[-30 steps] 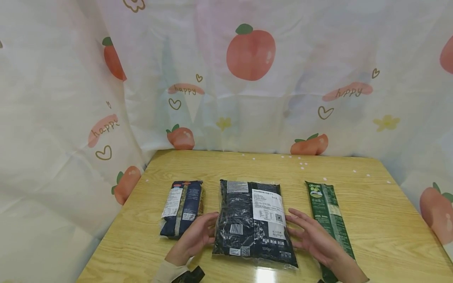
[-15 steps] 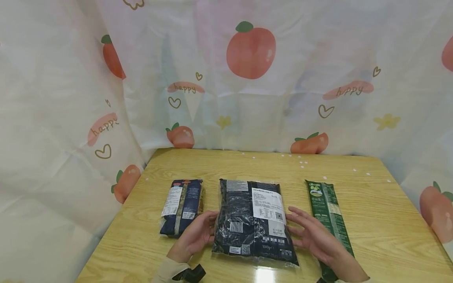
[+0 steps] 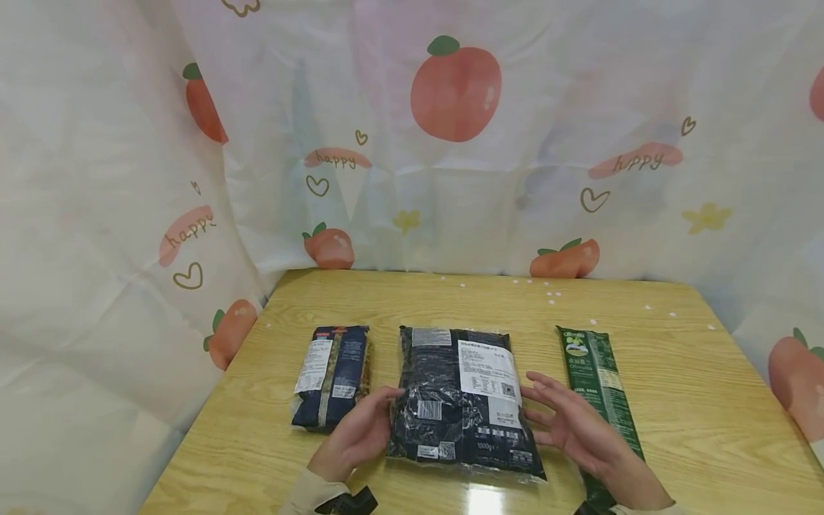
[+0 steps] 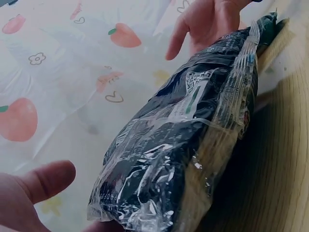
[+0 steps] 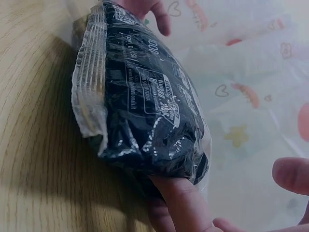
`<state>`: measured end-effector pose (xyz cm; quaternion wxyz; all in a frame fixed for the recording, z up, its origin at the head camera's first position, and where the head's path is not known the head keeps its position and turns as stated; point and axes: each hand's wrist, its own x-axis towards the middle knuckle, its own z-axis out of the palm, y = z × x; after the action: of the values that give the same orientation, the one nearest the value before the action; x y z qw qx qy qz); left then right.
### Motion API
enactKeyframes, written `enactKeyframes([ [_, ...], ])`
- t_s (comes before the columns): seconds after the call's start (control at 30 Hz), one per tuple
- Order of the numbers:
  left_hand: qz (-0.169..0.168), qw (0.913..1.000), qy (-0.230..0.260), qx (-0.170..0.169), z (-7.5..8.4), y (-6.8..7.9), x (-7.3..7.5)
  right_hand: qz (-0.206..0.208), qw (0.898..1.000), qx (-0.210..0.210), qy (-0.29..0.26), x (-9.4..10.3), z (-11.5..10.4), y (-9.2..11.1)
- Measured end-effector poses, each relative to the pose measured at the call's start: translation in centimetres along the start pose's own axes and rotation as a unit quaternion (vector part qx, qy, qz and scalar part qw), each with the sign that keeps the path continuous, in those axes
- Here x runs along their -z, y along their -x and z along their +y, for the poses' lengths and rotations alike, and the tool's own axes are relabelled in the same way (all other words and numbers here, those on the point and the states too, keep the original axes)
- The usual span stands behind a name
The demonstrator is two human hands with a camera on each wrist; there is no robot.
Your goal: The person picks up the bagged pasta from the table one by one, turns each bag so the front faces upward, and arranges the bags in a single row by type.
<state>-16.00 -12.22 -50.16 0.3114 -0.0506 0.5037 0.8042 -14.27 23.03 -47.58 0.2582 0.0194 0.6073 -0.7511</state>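
A large dark plastic bag (image 3: 450, 408) marked 1000g, with white labels, lies in the middle of the table between both hands. In the left wrist view, its clear, crinkled end seam (image 4: 244, 72) shows. My left hand (image 3: 360, 433) is at the bag's left edge, thumb raised apart from it and other fingers mostly hidden beneath. At the right edge, my right hand (image 3: 576, 429) has fingers reaching under the bag; the right wrist view shows an extended finger (image 5: 183, 203) against its underside and the thumb (image 5: 292, 175) held away.
To the left lies a smaller navy packet (image 3: 331, 375) with a white label. A long green packet (image 3: 601, 386) lies on the right, partly behind the right forearm. Small white dots mark the wooden table (image 3: 695, 408). A fruit-print curtain (image 3: 463, 214) hangs behind and at the sides.
My left thumb has shifted slightly inward over the bag's left edge in the head view. The bag and both packets stay in place, and the right hand has barely moved.
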Motion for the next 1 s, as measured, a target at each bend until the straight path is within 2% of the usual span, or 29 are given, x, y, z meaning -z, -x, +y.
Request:
enactKeyframes([
  [0.2, 0.001, 0.999, -0.045, 0.008, -0.5, 0.2, -0.3, -0.006, 1.0, -0.002, -0.005, 0.1, -0.2, 0.1],
  [0.33, 0.006, 0.9972, -0.075, -0.007, -0.4, 0.2, -0.7, -0.005, 1.0, -0.003, -0.004, 0.1, -0.3, 0.1],
  [0.5, 0.02, 0.9954, -0.091, -0.021, -0.3, 0.4, -1.1, 0.0, 1.0, -0.006, -0.001, 0.1, -0.2, 0.0],
  [0.7, 0.003, 0.9949, -0.089, -0.047, -0.5, 0.5, -1.3, 0.008, 1.0, -0.013, 0.016, 0.4, 0.5, 0.1],
  [0.77, -0.002, 0.9952, -0.084, -0.05, -0.5, 0.6, -1.3, -0.008, 1.0, -0.016, 0.009, 0.4, 0.8, 0.1],
  [0.87, 0.0, 0.9963, -0.071, -0.047, -0.3, 0.8, -1.4, -0.06, 0.998, -0.017, -0.026, 0.5, 1.4, 0.1],
  [0.93, 0.004, 0.997, -0.065, -0.043, -0.1, 0.8, -1.5, -0.111, 0.991, -0.013, -0.071, 0.4, 1.7, 0.2],
  [1.0, 0.005, 0.9975, -0.059, -0.039, 0.0, 0.9, -1.5, -0.159, 0.98, -0.007, -0.12, 0.4, 1.9, 0.2],
])
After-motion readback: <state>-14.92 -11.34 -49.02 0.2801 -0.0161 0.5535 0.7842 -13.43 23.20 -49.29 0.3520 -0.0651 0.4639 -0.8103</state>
